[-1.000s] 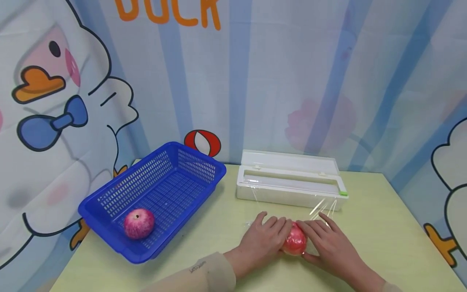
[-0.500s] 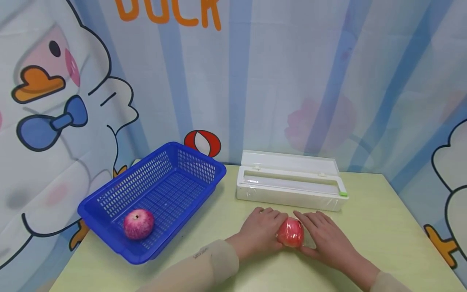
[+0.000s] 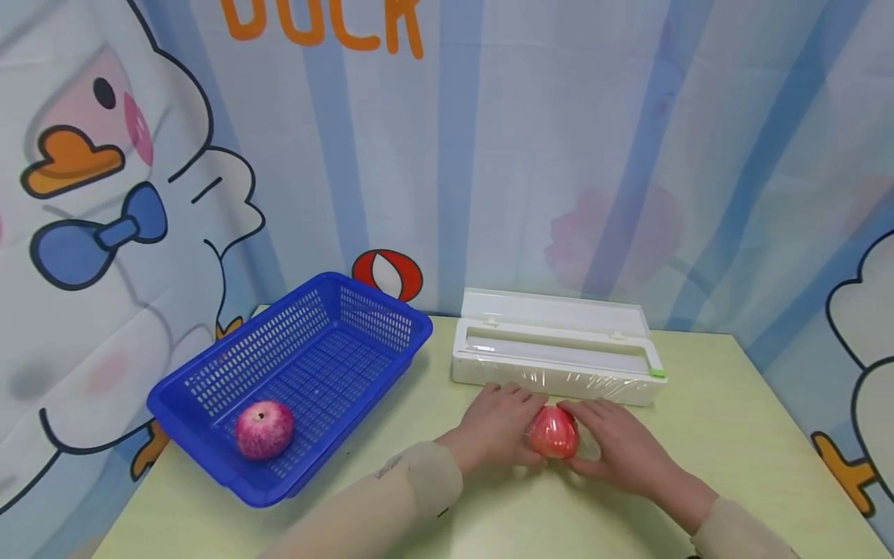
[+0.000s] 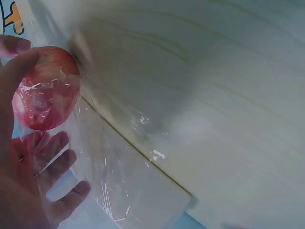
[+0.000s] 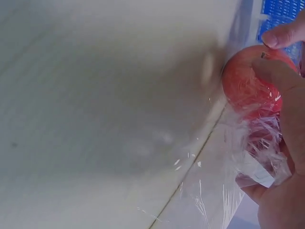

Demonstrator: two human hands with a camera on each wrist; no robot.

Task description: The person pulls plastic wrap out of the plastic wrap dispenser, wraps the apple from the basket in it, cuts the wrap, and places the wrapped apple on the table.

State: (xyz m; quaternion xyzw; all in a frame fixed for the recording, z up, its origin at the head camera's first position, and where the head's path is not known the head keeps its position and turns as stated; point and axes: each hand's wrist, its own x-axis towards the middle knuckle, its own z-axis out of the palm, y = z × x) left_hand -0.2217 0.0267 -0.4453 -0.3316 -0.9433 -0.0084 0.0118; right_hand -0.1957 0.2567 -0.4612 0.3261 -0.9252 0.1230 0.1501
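A red apple (image 3: 554, 433), partly covered in clear plastic wrap, is held between both hands just in front of the white cling film box (image 3: 489, 370). On its left side the left hand (image 3: 497, 425) grips it with thumb and fingers. From the right, the right hand (image 3: 621, 446) holds it the same way. In the left wrist view, a sheet of plastic wrap (image 4: 112, 176) stretches from the apple over the left fingers towards the box. Bunched wrap (image 5: 262, 138) gathers below the apple in the right wrist view. The box's lid (image 3: 559, 310) stands raised at the back.
A blue plastic basket (image 3: 412, 317) stands at the left of the pale yellow table (image 3: 719, 435). One more apple (image 3: 264, 429), pinkish red, lies inside it near the front. Behind the table hangs a printed duck curtain (image 3: 510, 155).
Both hands have moved the apple away from the person and slightly left, closer to the box, turning it on the way. The wrap between apple and box spans a shorter distance.
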